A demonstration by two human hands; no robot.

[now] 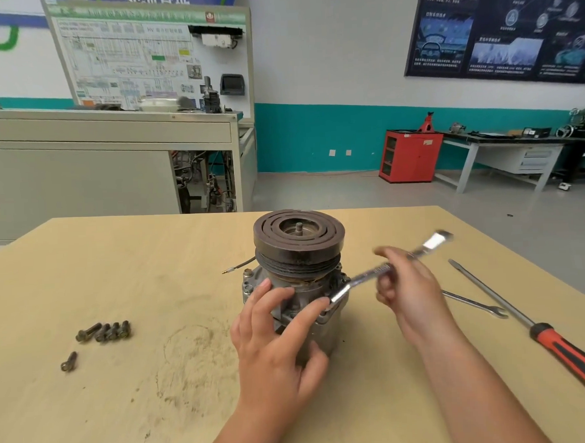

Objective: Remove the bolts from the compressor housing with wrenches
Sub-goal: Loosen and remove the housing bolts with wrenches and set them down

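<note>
Here's the compressor housing point(301, 287), standing upright at the centre of the table point(120, 260), pulley point(298, 241) on top, shaft stub pointing straight up. The left hand point(272, 344) clasps it from the 6 o'clock side, fingers spread across the flange, thumb pressed on the near wall, forefinger reaching out to the wrench head. And the wrench point(369, 273): one end sits at the housing's flange at about 4 o'clock, long axis running up and away toward 2 o'clock, far end raised off the table and blurred. The right hand point(406, 290) has its fingers curled round the shank near the middle. Whether the head is seated on a bolt, I cannot tell; the forefinger covers that spot. Out at 9 o'clock, four bolts point(104, 331) lie side by side, a fifth bolt point(69, 361) alone just nearer, at 8 o'clock. At 3 o'clock a second wrench point(476, 306) lies flat, partly hidden behind the right hand, open jaw toward 4 o'clock. Beside it a screwdriver point(550, 340), tip at 11 o'clock, red-and-black handle toward 5. A thin lead point(239, 265) sticks out from the housing toward 9 o'clock.
</note>
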